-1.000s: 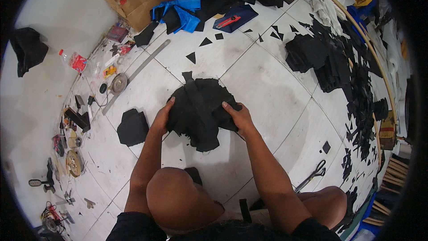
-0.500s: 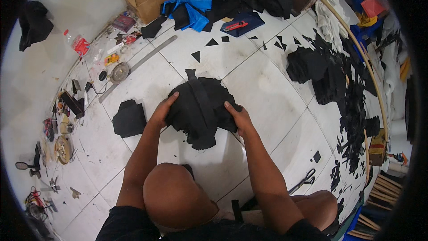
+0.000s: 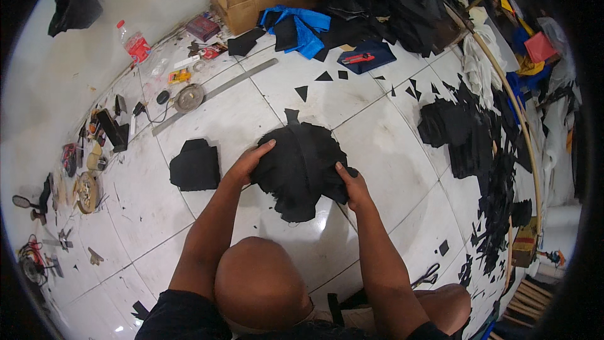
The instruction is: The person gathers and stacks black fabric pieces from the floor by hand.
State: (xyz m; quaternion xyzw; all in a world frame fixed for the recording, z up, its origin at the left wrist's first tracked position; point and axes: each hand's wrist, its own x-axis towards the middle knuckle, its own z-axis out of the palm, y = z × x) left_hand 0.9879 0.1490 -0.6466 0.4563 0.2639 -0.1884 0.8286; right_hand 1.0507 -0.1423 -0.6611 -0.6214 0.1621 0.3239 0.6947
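Note:
A bundle of black fabric pieces (image 3: 299, 167) with ragged, frayed edges is held just in front of my knees. My left hand (image 3: 249, 162) grips its left side, thumb on top and fingers hidden beneath. On the opposite side my right hand (image 3: 353, 187) holds it the same way, its thumb pressed on the edge. A narrow black strip end (image 3: 291, 116) sticks out at the far side, and a raised line runs down the bundle's middle. To the left, apart from my hand, a neat black fabric stack (image 3: 195, 165) lies on the tiles.
Scissors (image 3: 426, 276) lie by my right leg. Black fabric pieces (image 3: 445, 124) and scraps (image 3: 497, 208) cover the right side. Farther off are a metal ruler (image 3: 220, 94), a red cutter knife (image 3: 358, 58), a cardboard box (image 3: 251, 3) and a plastic bottle (image 3: 134, 44).
The whole view has shifted, so the surroundings appear farther right and mostly lower. Both hands still grip the bundle; the wide strip across its top now shows less distinctly.

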